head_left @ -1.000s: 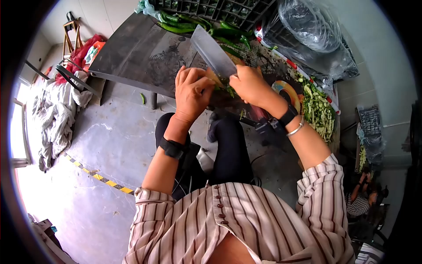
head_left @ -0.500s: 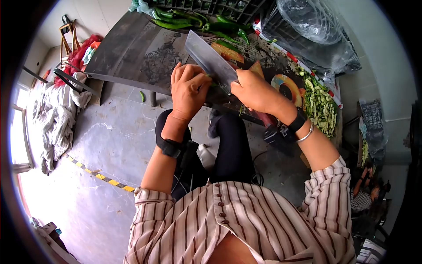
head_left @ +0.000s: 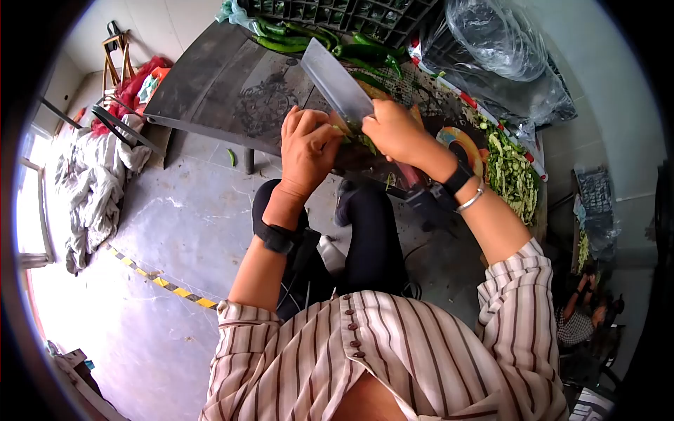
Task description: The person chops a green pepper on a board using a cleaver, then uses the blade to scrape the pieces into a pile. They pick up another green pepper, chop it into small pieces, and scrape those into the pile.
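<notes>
A wide cleaver (head_left: pixel 335 78) slants up and left over the dark tabletop (head_left: pixel 203 95), with my right hand (head_left: pixel 401 135) closed on its handle end. Beside the blade, my left hand (head_left: pixel 309 149) has its fingers bent and pinched around a small piece of green pepper (head_left: pixel 342 131), mostly hidden. Sliced green pepper lies between my hands under the blade. Whole long green peppers (head_left: pixel 284 43) rest at the table's far side. To the right is a large heap of cut green pepper (head_left: pixel 511 168).
A black plastic crate (head_left: pixel 344 19) stands at the far edge. Clear plastic bags (head_left: pixel 502 49) lie at the back right. White-grey cloth (head_left: pixel 95 186) is heaped on the floor at left. Another person (head_left: pixel 579 312) is at the far right.
The cleaver has shifted slightly right and lifted off my left fingers. Cut green pieces now show between my hands. My right hand has moved a little left and up.
</notes>
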Demonstrator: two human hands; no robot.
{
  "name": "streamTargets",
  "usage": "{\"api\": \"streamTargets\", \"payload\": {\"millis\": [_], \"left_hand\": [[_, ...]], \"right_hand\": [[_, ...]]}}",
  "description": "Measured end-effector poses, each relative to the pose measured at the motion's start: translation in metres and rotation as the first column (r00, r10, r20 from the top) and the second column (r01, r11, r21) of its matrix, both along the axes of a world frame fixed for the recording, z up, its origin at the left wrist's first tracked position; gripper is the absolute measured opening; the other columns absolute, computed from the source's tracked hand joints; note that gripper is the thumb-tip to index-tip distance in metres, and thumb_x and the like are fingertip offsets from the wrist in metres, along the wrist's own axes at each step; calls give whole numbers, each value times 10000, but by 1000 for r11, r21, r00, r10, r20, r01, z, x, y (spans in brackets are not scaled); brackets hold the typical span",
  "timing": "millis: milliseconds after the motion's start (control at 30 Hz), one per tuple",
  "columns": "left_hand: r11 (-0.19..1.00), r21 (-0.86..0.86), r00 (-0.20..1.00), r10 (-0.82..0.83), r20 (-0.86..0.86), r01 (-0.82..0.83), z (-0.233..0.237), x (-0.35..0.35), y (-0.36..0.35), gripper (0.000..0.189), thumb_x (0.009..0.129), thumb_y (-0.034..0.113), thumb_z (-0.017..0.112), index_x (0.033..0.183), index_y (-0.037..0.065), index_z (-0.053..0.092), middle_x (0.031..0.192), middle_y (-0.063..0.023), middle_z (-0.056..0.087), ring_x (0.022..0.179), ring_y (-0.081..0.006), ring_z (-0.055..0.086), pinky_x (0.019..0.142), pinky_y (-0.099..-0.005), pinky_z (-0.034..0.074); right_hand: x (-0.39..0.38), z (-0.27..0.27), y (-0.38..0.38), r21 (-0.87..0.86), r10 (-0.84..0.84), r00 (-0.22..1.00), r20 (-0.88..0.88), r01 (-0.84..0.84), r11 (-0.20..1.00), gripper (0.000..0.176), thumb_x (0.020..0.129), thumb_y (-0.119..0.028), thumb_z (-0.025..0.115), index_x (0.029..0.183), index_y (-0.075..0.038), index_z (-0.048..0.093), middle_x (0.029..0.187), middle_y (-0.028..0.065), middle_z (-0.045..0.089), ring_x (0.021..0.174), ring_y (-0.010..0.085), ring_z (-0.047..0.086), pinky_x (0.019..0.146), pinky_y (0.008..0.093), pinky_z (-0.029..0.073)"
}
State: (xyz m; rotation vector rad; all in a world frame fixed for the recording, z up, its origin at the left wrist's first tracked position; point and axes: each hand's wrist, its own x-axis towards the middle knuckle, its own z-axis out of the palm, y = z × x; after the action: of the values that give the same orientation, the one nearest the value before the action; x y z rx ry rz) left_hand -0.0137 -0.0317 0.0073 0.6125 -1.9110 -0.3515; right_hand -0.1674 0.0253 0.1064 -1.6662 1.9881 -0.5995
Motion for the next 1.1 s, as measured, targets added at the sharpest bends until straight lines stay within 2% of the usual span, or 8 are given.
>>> {"api": "streamTargets", "payload": {"millis": [67,333,400,733,833,900,933,1100], "left_hand": [[1000,-11,1000,-6,-1,6,-3,1,0,122,672,73,717,754,126,643,891,-3,564,938,-232,534,1002,-484,371],[1000,-2,1000,6,6,-6,1,-1,1,103,682,86,726,758,114,663,862,-9,557,912,-223,552,1006,-458,371],[1000,-8,1000,6,23,-6,1,0,1,104,683,87,721,765,113,662,863,-11,559,917,-226,552,1007,-460,371],[1000,-6,1000,-13,26,13,2,1,2,116,669,79,718,756,109,649,870,-17,565,919,-240,551,1001,-459,381],[999,-36,1000,-16,21,17,1,0,1,118,665,67,710,751,102,637,875,-24,565,923,-247,548,996,-455,385],[1000,-22,999,-16,34,17,0,0,-1,102,680,71,688,754,108,629,890,-22,555,951,-235,534,1010,-454,366],[999,-27,999,-21,34,22,-1,0,-1,103,681,75,692,758,107,632,891,-23,555,951,-238,534,1006,-457,367],[1000,-25,1000,-7,-2,7,-1,1,1,122,674,73,716,762,100,637,882,-24,557,942,-244,537,999,-458,374]], "right_hand": [[3,11,13,37,-37,998,49,36,999,214,866,-147,500,804,57,478,516,83,529,382,164,512,397,312,441],[3,8,28,73,-2,999,51,-1,997,192,879,-134,494,829,48,459,520,73,509,385,147,502,382,301,420],[4,7,28,45,5,999,-44,-3,999,299,816,-180,509,777,114,545,753,325,582,731,445,605,670,451,488],[7,13,17,142,187,979,-84,-174,974,291,806,-188,551,766,100,561,740,298,597,725,416,617,680,475,485],[13,-1,-4,92,249,946,-209,-234,968,217,789,-138,551,728,67,590,718,262,596,703,401,611,653,463,489],[14,-24,-22,-106,264,860,-437,-341,934,161,765,-80,540,674,19,627,705,220,587,712,381,607,628,433,489],[15,-22,-19,-143,133,930,-344,-192,971,151,760,-77,541,690,8,645,716,231,594,702,379,615,612,423,495],[14,18,2,11,76,980,-182,-76,997,257,807,-161,532,787,88,594,737,286,607,594,379,612,576,446,500]]}}
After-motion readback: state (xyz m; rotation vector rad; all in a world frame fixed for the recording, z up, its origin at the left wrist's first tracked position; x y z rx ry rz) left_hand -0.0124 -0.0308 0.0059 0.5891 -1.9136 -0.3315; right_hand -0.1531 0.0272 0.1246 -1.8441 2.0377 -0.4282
